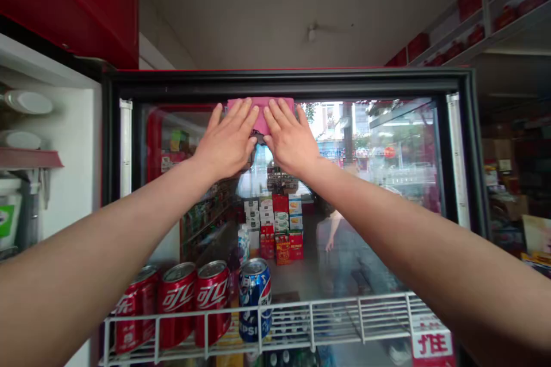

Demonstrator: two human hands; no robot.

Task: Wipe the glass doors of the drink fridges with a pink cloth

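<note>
A folded pink cloth [260, 109] lies flat against the top of the glass door [365, 183], just under its black frame. My left hand [228, 140] presses on the cloth's left part, palm down with fingers stretched out. On its right part rests my right hand [293, 137], also open, its fingers extended upward. The two thumbs nearly meet below the cloth. Both arms reach up and forward across the door. The fingers and palms hide much of the cloth's lower part.
Across the door's lower part runs a white wire rack [336, 321]. It holds several red soda cans [213, 301] and a blue Pepsi can [255, 298]. White cooler shelving [30, 157] stands at left. Stacked cartons and a street show through or reflect in the glass.
</note>
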